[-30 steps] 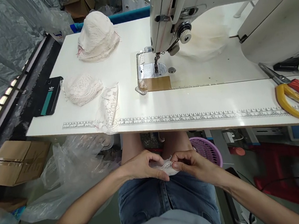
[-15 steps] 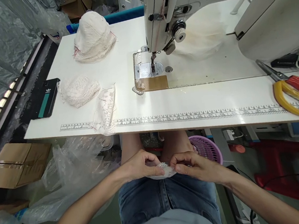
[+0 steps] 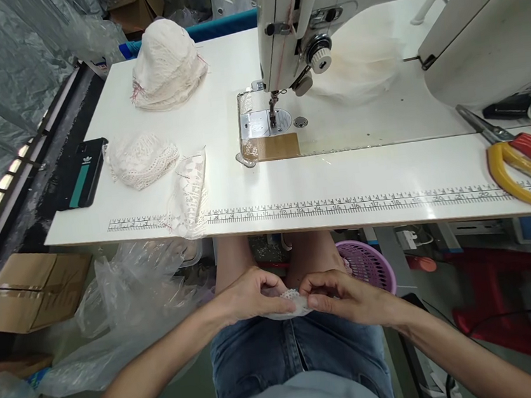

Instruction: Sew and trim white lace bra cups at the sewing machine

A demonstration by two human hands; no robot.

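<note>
Both hands meet over my lap, below the table's front edge. My left hand (image 3: 250,295) and my right hand (image 3: 341,296) each pinch one end of a small white lace piece (image 3: 290,300), fingers closed on it. On the white sewing table (image 3: 340,178) above lie a folded lace piece (image 3: 189,195) at the front edge, a small lace heap (image 3: 141,161) and a bigger cream lace pile (image 3: 166,63) at the back. The sewing machine (image 3: 350,17) stands at the table's middle and right, its needle over the metal plate (image 3: 262,126).
Yellow and red scissors (image 3: 524,160) lie at the table's right end. A dark phone (image 3: 81,173) sits at the left edge. Below are a purple basket (image 3: 366,264), a clear plastic bag (image 3: 128,304), a cardboard box (image 3: 31,293) and a red stool (image 3: 514,324).
The hands stay in my lap on the lace piece; fingers shifted slightly along it. The view drifted a little.
</note>
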